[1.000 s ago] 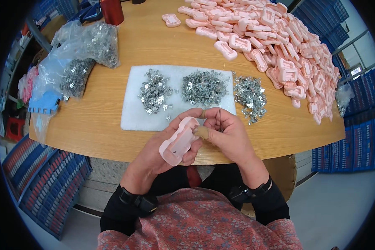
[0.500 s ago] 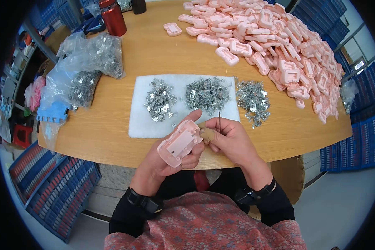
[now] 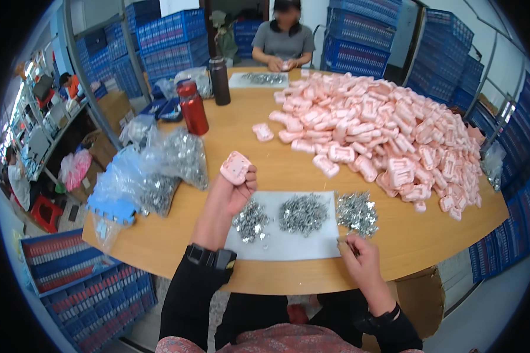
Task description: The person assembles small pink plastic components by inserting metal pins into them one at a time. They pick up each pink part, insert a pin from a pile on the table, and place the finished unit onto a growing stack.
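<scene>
Raised over the table, my left hand [image 3: 243, 191] is closed on a pale pink plastic shell [image 3: 235, 167]. The shell's hollow inner face shows. Low at the right, beside the corner of a white foam mat [image 3: 282, 252], my right hand [image 3: 365, 265] grips a thin dark tool [image 3: 354, 249]; its exact kind is too small to make out. Small shiny metal clips lie in a left heap [image 3: 251, 223] and a middle heap [image 3: 303, 213] on the mat. Another clip heap [image 3: 357, 213] lies just off its right edge, nearest my right hand.
A large mound of pink shells [image 3: 365, 129] covers the table's far right. Plastic bags of metal parts [image 3: 185, 156] sit at the left, near a red bottle [image 3: 192, 109] and a dark bottle [image 3: 219, 82]. Across the table sits another person [image 3: 284, 41]. Blue crates [image 3: 359, 41] are stacked behind.
The view has tilted up, bringing the person opposite into sight. My hands have parted: the left has lifted the shell forward and left, the right has drawn away to the right with the tool.
</scene>
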A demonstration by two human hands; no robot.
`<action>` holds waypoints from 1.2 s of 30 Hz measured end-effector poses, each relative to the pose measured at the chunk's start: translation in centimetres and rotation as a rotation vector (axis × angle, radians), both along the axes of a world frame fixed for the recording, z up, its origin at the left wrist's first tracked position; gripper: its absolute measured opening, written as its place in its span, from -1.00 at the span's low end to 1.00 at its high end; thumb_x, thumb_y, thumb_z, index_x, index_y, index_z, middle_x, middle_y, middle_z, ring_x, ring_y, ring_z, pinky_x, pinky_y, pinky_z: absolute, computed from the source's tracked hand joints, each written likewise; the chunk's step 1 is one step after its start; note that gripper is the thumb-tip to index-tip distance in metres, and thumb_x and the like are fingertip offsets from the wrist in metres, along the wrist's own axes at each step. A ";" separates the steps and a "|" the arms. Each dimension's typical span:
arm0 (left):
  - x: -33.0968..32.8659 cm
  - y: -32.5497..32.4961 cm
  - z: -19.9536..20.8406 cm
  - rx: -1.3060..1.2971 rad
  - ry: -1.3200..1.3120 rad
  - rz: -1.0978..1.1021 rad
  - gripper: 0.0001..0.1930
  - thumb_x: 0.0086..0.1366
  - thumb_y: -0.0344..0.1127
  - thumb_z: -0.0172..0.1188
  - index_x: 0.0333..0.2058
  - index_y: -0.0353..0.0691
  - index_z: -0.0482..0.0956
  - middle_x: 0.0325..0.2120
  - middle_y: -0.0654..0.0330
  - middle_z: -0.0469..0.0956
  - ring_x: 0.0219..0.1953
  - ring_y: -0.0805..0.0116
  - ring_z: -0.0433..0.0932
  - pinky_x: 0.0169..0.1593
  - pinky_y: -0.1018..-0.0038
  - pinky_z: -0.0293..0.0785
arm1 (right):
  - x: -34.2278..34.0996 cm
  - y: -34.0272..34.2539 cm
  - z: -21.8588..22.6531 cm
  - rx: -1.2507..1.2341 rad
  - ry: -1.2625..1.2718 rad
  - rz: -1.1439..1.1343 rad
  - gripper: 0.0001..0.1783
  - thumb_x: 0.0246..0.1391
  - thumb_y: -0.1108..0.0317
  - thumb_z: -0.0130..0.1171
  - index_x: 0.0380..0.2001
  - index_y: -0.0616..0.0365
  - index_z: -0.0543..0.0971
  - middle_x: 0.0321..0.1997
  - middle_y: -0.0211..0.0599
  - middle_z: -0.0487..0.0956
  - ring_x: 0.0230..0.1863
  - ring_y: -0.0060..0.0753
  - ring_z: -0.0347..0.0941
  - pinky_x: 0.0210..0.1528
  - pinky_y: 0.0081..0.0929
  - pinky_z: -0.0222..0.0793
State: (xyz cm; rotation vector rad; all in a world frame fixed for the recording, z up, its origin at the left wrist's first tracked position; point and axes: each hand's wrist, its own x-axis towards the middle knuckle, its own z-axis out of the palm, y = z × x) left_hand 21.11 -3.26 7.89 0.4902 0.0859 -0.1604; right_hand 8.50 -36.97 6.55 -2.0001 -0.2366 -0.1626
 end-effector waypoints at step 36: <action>19.4 3.6 -5.2 0.763 0.402 0.529 -0.72 0.38 -0.24 -0.19 -0.17 -0.19 0.49 -0.49 0.08 0.54 -0.59 0.29 0.52 -0.65 0.42 0.25 | -3.4 -7.0 -4.5 -0.295 -0.338 -0.229 -0.84 -0.12 0.50 0.28 -0.40 0.25 0.54 -0.49 -0.12 0.53 -0.52 -0.10 0.49 -0.47 -0.32 0.41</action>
